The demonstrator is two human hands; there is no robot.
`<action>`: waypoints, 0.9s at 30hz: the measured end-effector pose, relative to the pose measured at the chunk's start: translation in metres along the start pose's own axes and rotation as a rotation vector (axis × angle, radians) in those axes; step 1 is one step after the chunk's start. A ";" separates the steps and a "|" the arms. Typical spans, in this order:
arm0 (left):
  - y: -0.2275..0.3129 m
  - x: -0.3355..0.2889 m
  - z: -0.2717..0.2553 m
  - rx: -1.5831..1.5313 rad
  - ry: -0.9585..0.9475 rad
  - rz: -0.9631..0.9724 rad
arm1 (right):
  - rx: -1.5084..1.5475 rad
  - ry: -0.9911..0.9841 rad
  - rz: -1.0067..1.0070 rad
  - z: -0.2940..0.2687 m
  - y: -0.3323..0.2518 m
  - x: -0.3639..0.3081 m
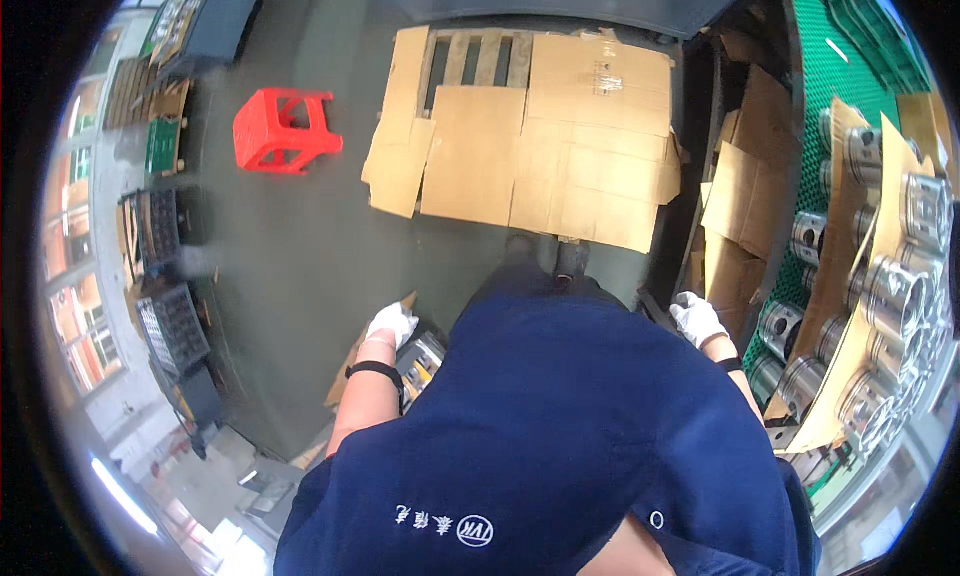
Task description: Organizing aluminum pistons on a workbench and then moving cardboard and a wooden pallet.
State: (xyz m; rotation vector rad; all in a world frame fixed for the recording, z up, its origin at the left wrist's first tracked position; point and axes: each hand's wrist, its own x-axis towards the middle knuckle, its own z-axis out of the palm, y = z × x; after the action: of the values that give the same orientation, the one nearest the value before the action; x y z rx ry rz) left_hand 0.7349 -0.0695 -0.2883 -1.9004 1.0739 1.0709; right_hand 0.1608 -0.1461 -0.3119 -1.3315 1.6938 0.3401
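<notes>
My left hand [393, 324], in a white glove, hangs beside my body with its fingers curled closed; the inside of the fist is hidden. A strip of cardboard [343, 374] and some shiny metal parts [424, 354] show beside and below it. On the other side, my right hand [697, 319], also white-gloved, has its fingers curled near the dark frame [655, 309] of a rack. I cannot make out anything in its grip. Brown cardboard [735, 276] lies in the rack just past this hand.
Flattened cardboard sheets [590, 171] cover a wooden pallet [455, 61] ahead of my feet. A red plastic stool [265, 131] stands on the grey floor at left. Metal pistons [895, 296] with cardboard dividers fill the green-surfaced bench [812, 181] at right. Dark racks [175, 326] line the left wall.
</notes>
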 end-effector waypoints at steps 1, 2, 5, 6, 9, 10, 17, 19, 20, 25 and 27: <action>0.000 -0.002 0.003 -0.071 0.075 0.035 | 0.040 -0.018 -0.001 -0.003 -0.007 0.004; 0.000 -0.002 0.006 -0.138 0.149 0.073 | 0.033 -0.026 -0.006 -0.005 -0.010 0.009; 0.031 -0.008 -0.006 -0.303 0.195 0.161 | 0.069 -0.049 0.057 0.009 0.002 0.036; 0.036 -0.010 -0.007 -0.353 0.189 0.162 | 0.080 -0.057 0.078 0.010 -0.005 0.039; 0.032 0.003 0.006 -0.401 0.129 0.215 | 0.158 -0.075 0.211 0.015 -0.029 0.039; 0.031 0.006 0.006 -0.380 0.081 0.225 | 0.176 -0.090 0.218 0.020 -0.032 0.035; -0.053 0.089 0.071 -0.329 -0.077 0.004 | -0.067 -0.135 0.181 0.056 -0.094 0.008; -0.069 0.093 0.087 -0.335 -0.101 -0.087 | -0.066 -0.245 0.240 0.062 -0.098 0.010; -0.072 0.091 0.088 -0.384 -0.092 -0.094 | -0.121 -0.288 0.222 0.068 -0.093 0.017; -0.041 0.048 -0.005 -0.828 0.236 0.158 | -0.268 -0.305 0.201 0.069 -0.102 0.095; -0.016 0.000 -0.093 -1.013 0.401 0.328 | -0.235 -0.159 0.105 0.077 -0.090 0.137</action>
State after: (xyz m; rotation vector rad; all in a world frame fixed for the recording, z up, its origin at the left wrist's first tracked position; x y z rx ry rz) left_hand 0.7791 -0.1424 -0.2468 -2.8900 1.1978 1.6715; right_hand 0.2785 -0.2114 -0.4323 -1.3465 1.6304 0.7058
